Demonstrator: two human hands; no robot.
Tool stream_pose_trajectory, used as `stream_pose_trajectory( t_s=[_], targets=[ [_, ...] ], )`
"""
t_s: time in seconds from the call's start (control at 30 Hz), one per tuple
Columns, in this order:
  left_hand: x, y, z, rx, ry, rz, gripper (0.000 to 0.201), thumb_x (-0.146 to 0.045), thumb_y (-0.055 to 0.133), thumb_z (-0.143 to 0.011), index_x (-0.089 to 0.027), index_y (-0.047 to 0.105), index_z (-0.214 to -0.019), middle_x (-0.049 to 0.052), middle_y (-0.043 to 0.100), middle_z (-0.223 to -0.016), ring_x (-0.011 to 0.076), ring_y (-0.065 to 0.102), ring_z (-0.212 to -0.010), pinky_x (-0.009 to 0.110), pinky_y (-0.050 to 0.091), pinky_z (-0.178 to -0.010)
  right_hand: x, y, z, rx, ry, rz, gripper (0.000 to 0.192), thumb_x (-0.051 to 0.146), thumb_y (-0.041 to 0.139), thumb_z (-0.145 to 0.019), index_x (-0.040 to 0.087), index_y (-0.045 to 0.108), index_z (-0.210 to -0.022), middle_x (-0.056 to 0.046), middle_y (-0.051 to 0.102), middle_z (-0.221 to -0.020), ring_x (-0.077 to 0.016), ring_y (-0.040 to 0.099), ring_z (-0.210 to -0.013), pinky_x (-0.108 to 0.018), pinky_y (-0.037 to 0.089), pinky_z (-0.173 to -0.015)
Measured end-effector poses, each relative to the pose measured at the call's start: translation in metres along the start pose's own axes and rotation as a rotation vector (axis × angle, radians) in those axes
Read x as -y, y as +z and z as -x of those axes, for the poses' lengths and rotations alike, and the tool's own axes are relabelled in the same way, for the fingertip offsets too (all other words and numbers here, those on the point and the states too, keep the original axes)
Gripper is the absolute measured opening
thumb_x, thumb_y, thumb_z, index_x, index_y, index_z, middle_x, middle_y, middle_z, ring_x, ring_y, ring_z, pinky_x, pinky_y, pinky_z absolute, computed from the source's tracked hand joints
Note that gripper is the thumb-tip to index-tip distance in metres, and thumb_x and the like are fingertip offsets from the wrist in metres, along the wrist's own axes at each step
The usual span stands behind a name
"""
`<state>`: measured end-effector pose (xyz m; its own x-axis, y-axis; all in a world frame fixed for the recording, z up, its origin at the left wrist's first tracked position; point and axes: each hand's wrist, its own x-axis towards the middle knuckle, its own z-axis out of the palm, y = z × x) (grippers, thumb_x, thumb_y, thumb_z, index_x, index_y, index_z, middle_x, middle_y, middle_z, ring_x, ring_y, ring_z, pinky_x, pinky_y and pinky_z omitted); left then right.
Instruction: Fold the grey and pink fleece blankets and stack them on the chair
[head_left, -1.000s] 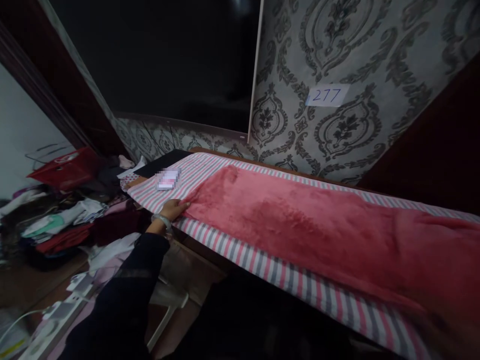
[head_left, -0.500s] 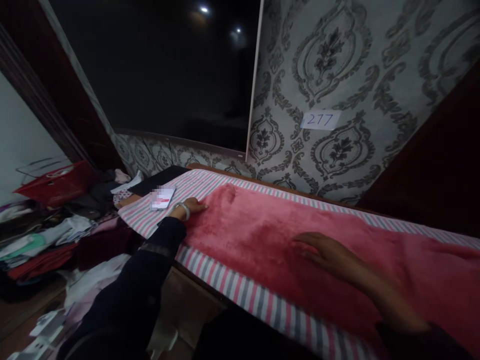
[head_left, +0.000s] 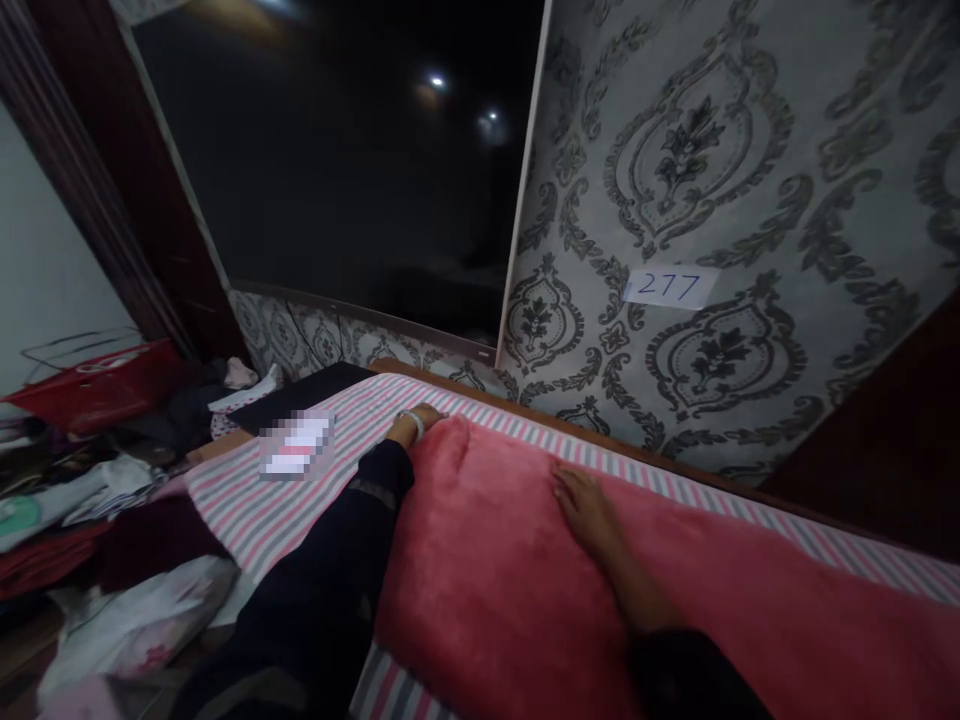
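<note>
A fluffy pink blanket-like cloth (head_left: 495, 560) lies spread over a striped pink, grey and white cloth (head_left: 300, 520). At the pink cloth's far left corner is my left hand (head_left: 427, 414), its fingers stretched out along the edge; a pale bracelet circles the wrist. Flat on the pink cloth, near its far edge, rests my right hand (head_left: 589, 505) with fingers extended, open and holding nothing. Slight folds show in the fabric beside the left hand. A partly blurred white and pink item (head_left: 300, 445) sits on the striped cloth left of my left arm.
Behind the surface, a large dark television (head_left: 337, 180) hangs on a patterned wall (head_left: 585, 240). A paper marked 277 (head_left: 671, 287) is stuck there. Heaped clothes (head_left: 112, 490) and a red bag (head_left: 97, 380) lie at the left, near a black flat object (head_left: 307, 395).
Both hands have moved toward the far edge of the pink cloth, the left one to its far corner. The pink cloth's left end looks smoother. My view has shifted.
</note>
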<state>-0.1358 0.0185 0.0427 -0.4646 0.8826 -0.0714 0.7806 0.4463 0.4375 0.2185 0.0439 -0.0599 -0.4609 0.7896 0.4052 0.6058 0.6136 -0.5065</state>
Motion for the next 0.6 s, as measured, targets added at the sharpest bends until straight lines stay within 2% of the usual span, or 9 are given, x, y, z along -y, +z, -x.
stream_pose_trajectory(
  t_s=[0.07, 0.13, 0.27, 0.4, 0.5, 0.6],
  targets=[
    [-0.003, 0.011, 0.003, -0.024, 0.031, -0.011, 0.026, -0.031, 0.058, -0.090, -0.018, 0.075, -0.105, 0.008, 0.078, -0.105, 0.0201, 0.072, -0.096, 0.024, 0.052, -0.080, -0.010, 0.008, 0.006, -0.028, -0.021, -0.019, 0.039, 0.031, 0.049, -0.091, 0.019, 0.073, -0.120, -0.012, 0.070, -0.127, -0.0274, 0.063, -0.119, -0.049, 0.046, -0.108],
    [-0.005, 0.019, 0.010, -0.077, 0.055, -0.041, 0.028, -0.023, 0.052, -0.093, -0.017, 0.073, -0.111, 0.009, 0.076, -0.112, 0.0187, 0.070, -0.102, 0.023, 0.050, -0.083, -0.016, 0.010, 0.009, -0.037, -0.027, -0.040, 0.039, 0.033, 0.049, -0.092, 0.020, 0.073, -0.120, -0.011, 0.070, -0.126, -0.0268, 0.062, -0.119, -0.048, 0.046, -0.108],
    [-0.014, 0.025, 0.029, -0.115, 0.116, -0.126, 0.028, -0.033, 0.055, -0.093, -0.018, 0.076, -0.104, 0.013, 0.075, -0.111, 0.0252, 0.068, -0.107, 0.029, 0.049, -0.088, -0.015, 0.007, 0.007, -0.019, -0.019, -0.035, 0.039, 0.031, 0.049, -0.092, 0.020, 0.073, -0.120, -0.011, 0.070, -0.126, -0.0273, 0.061, -0.119, -0.049, 0.046, -0.108],
    [-0.030, 0.023, 0.043, -0.136, 0.158, -0.219, 0.041, -0.047, 0.053, -0.093, -0.017, 0.078, -0.103, 0.021, 0.072, -0.116, 0.0353, 0.063, -0.118, 0.039, 0.045, -0.098, -0.008, 0.002, 0.006, 0.018, -0.012, -0.014, 0.039, 0.031, 0.048, -0.092, 0.019, 0.072, -0.121, -0.012, 0.069, -0.127, -0.0285, 0.061, -0.120, -0.051, 0.045, -0.108],
    [-0.037, 0.023, 0.048, -0.089, 0.143, -0.256, 0.039, -0.043, 0.055, -0.091, -0.015, 0.080, -0.101, 0.024, 0.073, -0.112, 0.0382, 0.065, -0.115, 0.042, 0.046, -0.097, -0.006, 0.002, 0.007, 0.023, -0.009, -0.010, 0.039, 0.030, 0.047, -0.093, 0.020, 0.072, -0.121, -0.011, 0.068, -0.128, -0.0282, 0.060, -0.121, -0.050, 0.045, -0.109],
    [-0.038, 0.025, 0.049, -0.037, 0.121, -0.268, 0.035, -0.040, 0.056, -0.089, -0.017, 0.081, -0.100, 0.022, 0.074, -0.111, 0.0378, 0.066, -0.115, 0.042, 0.047, -0.097, -0.007, 0.003, 0.007, 0.020, -0.011, -0.011, 0.038, 0.028, 0.047, -0.093, 0.020, 0.071, -0.122, -0.011, 0.068, -0.128, -0.0278, 0.060, -0.121, -0.048, 0.045, -0.109]
  ],
)
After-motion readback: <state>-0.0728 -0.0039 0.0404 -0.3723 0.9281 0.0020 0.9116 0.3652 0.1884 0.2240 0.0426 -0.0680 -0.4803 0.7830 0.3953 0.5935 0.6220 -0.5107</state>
